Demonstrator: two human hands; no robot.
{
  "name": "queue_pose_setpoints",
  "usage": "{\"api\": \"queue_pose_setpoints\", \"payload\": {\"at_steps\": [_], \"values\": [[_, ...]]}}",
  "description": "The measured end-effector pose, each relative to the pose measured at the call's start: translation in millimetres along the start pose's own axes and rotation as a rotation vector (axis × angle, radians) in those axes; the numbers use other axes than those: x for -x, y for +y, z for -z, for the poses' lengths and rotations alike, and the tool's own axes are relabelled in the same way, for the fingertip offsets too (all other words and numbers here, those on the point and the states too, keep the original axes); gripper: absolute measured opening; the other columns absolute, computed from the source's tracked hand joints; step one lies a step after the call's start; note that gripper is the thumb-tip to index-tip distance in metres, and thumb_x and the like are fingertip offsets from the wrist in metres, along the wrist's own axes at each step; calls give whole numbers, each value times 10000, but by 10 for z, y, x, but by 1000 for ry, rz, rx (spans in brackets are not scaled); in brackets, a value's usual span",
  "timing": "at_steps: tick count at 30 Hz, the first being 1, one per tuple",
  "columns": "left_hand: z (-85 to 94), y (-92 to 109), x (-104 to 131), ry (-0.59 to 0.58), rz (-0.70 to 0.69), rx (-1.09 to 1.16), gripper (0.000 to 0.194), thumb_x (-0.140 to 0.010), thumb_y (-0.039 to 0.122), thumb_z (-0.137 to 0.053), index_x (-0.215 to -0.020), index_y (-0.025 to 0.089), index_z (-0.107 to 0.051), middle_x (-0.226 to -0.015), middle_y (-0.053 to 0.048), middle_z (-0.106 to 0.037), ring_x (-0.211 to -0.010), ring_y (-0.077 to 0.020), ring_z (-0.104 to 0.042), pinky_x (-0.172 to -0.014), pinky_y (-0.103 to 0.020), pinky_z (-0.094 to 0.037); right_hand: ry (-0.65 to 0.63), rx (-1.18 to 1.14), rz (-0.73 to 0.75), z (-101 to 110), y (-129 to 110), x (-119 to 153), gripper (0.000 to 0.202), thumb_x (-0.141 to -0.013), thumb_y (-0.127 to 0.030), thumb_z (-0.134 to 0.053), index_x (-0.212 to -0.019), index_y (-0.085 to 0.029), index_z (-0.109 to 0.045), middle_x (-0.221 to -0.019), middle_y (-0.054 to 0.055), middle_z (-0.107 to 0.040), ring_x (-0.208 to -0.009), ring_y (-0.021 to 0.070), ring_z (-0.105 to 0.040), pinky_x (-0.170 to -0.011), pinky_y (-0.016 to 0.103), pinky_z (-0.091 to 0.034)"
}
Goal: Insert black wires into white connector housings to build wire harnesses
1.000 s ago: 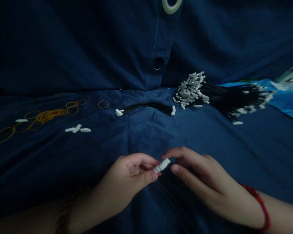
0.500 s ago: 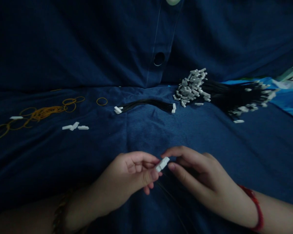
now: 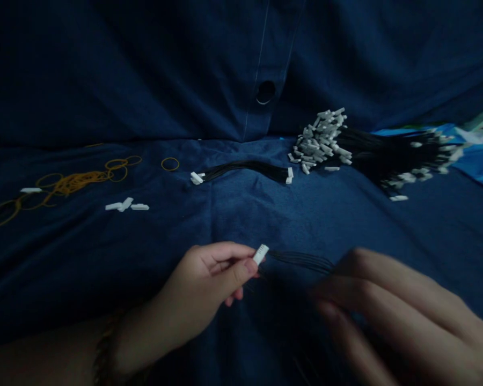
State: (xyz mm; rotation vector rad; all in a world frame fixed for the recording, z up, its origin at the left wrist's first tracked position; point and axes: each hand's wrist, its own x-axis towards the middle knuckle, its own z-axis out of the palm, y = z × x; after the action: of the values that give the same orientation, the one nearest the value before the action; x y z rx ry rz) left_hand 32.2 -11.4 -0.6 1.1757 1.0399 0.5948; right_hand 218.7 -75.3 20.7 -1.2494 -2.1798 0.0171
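Observation:
My left hand pinches a white connector housing between thumb and forefinger, its slotted end pointing up and to the right. Thin black wires run from beside the connector toward my right hand. That hand is blurred by motion; its fingers are closed around the wires, and the fingertips' exact grip is hard to make out. Beyond both hands, a short bundle of black wires with white connectors at each end lies on the dark blue cloth.
A big pile of black cables with white connectors lies at the back right, beside blue plastic. Orange rubber bands are heaped at left. Loose white connectors lie in front of them. Dark blue fabric rises behind.
My right hand has moved right and nearer, away from the connector, with black wires now stretched toward it. My left hand has shifted slightly left and up, still holding the connector.

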Motion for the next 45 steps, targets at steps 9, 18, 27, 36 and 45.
{"api": "queue_pose_setpoints", "payload": {"at_steps": [9, 18, 27, 36, 45], "values": [[5, -7, 4, 42, -28, -6, 169, -755, 299, -591, -805, 149, -650, -614, 19, -599, -463, -37, -468, -410, -121, -362, -488, -206, -262, -121, -98, -27, 152, -822, -161, -432, -822, -222, -571, -754, -33, -610, -641, 103, -582, -561, 201, -418], [-12, 16, 10, 30, -1, 12, 159, -745, 268, -589, -818, 137, -641, -638, 9, -598, -460, -51, -468, -412, -154, -369, -480, -433, -359, -112, -17, -147, 165, -855, -169, -423, -774, -175, -566, -657, -27, -558, -580, 71, -496, -547, 191, -345], [-3, -1, -7, 12, -5, 29, 188, -772, 297, -570, -852, 138, -630, -689, 12, -604, -468, -34, -464, -424, -140, -376, -541, -679, -446, -2, -82, -151, 232, -858, -219, -384, -874, -174, -611, -631, -1, -568, -529, 81, -493, -474, 158, -393], [15, -6, 10, -14, -17, 50, 193, -762, 294, -584, -854, 131, -633, -695, -4, -612, -459, -37, -457, -412, -148, -355, -408, -486, -387, -90, -57, -129, 193, -818, -304, -499, -845, -174, -640, -603, 13, -577, -581, 109, -541, -549, 185, -436], [24, -30, -2, -37, -20, 66, 210, -749, 310, -600, -856, 133, -638, -686, -12, -621, -456, -42, -462, -402, -149, -350, -538, -447, -311, -61, -57, -108, 150, -822, -138, -448, -827, -207, -581, -764, -26, -625, -646, 82, -569, -599, 177, -424]]}}
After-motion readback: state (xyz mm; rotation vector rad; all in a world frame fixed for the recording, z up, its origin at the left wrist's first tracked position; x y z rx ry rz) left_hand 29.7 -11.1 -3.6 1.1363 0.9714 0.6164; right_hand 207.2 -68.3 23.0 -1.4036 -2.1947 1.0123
